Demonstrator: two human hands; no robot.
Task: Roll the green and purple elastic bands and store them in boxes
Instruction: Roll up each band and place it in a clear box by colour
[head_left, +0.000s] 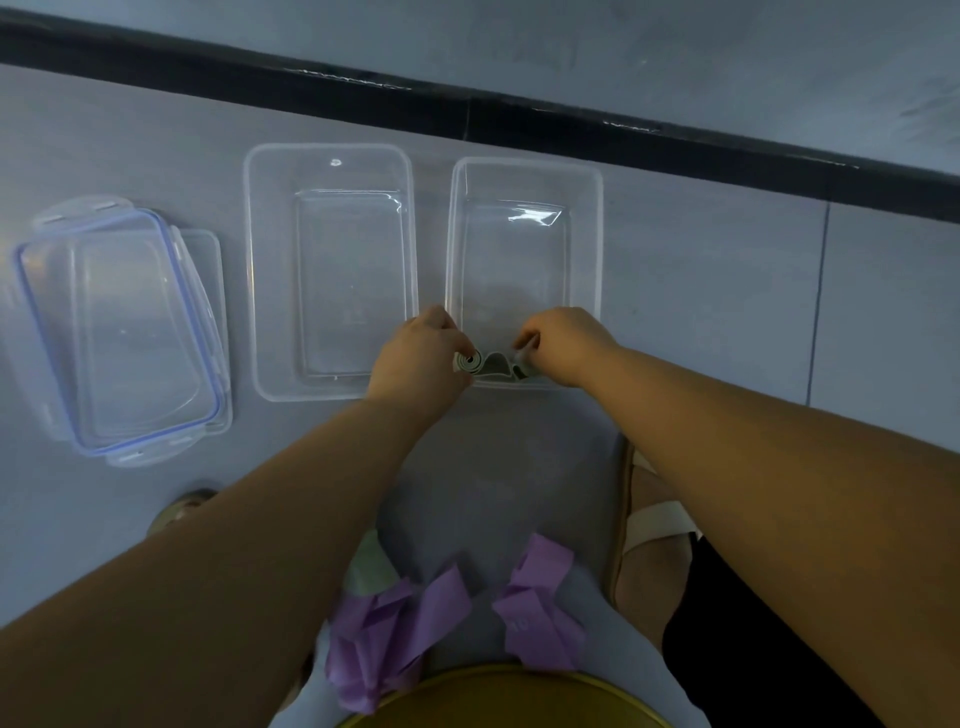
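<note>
Green band (491, 365) between both hands (418, 356) (566, 343)

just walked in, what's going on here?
A person works a green elastic band at the near end of the right clear box. The left hand grips its rolled end and the right hand pinches the other. The left clear box stands open. Purple bands lie unrolled nearer the person, and lids are stacked at the left.
</note>
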